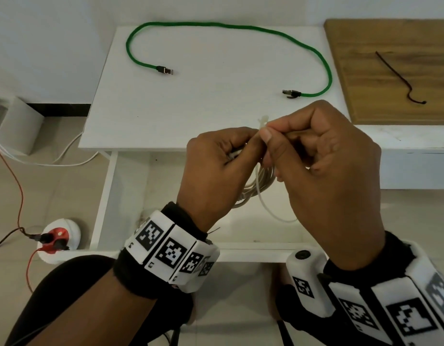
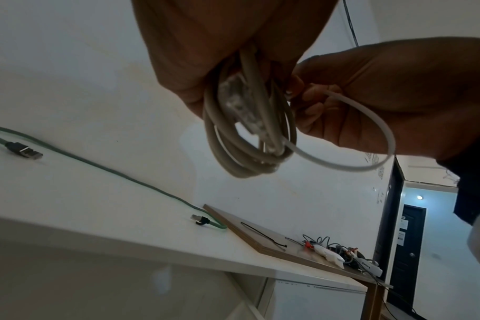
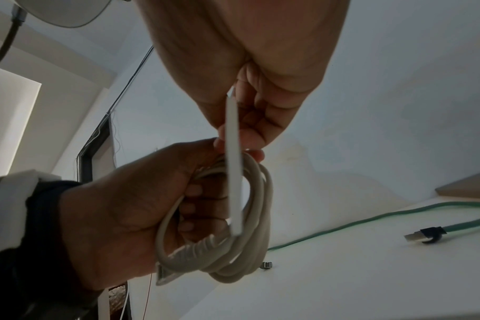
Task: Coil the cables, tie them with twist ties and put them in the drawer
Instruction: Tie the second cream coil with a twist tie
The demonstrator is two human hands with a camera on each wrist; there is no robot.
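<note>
My left hand (image 1: pixel 237 146) grips a coiled beige cable (image 1: pixel 251 193) above the open white drawer (image 1: pixel 103 196). My right hand (image 1: pixel 278 132) pinches a white tie strap (image 1: pixel 267 211) that loops around the coil. The left wrist view shows the coil (image 2: pixel 233 151) with a clear plug inside it and the strap (image 2: pixel 370 121) arching to the right fingers. In the right wrist view the strap (image 3: pixel 233 162) runs straight down across the coil (image 3: pixel 258 227). A green cable (image 1: pixel 241 27) lies uncoiled on the white table (image 1: pixel 191 108). A black twist tie (image 1: pixel 396 73) lies on a wooden board (image 1: pixel 366 106).
A white power strip (image 1: pixel 58 236) with red plugs sits on the floor at the left, with red and white wires trailing from it. A white box (image 1: pixel 16 123) stands by the wall. A white bench (image 1: pixel 416 146) carries the board at the right.
</note>
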